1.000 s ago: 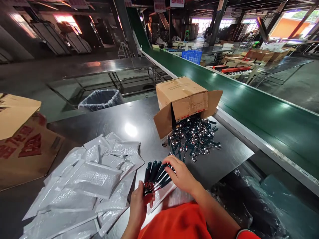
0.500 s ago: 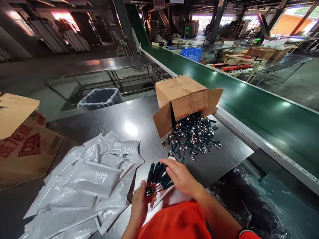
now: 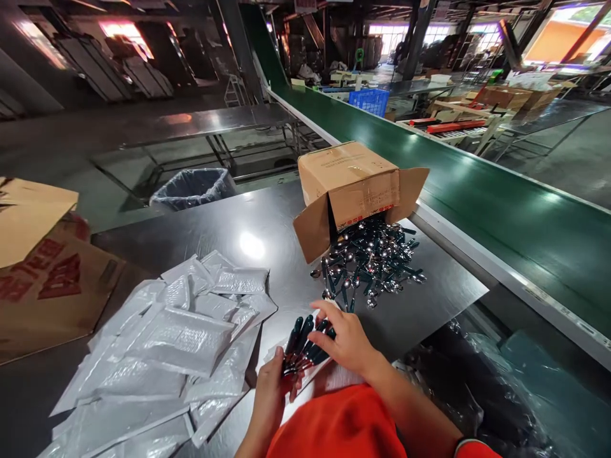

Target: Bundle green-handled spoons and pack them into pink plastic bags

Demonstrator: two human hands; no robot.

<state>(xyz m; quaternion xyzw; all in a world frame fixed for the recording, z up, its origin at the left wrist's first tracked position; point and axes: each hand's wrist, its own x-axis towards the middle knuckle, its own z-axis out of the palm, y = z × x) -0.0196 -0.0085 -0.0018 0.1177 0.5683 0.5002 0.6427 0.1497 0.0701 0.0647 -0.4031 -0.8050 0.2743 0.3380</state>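
A bunch of dark-handled spoons (image 3: 301,338) is fanned out, handles upward, in my left hand (image 3: 273,388), whose fingers wrap round the metal ends. My right hand (image 3: 346,337) is at the right side of the bunch, its thumb and fingers curled round some of the handles. Behind my hands, a heap of similar spoons (image 3: 372,257) spills from an open cardboard box (image 3: 351,172) lying on its side on the metal table (image 3: 281,222). Left of my hands is a pile of white padded envelopes (image 3: 181,337).
A green conveyor belt (image 3: 458,184) runs along the table's right side. Another cardboard box (image 3: 52,286) stands at the left. Behind the table is a lined bin (image 3: 193,187). Plastic-wrapped material (image 3: 477,381) lies low at the right.
My right hand's fingers have curled from nearly straight over the handles to a bent grip at them. The spoons in my left hand have barely moved.
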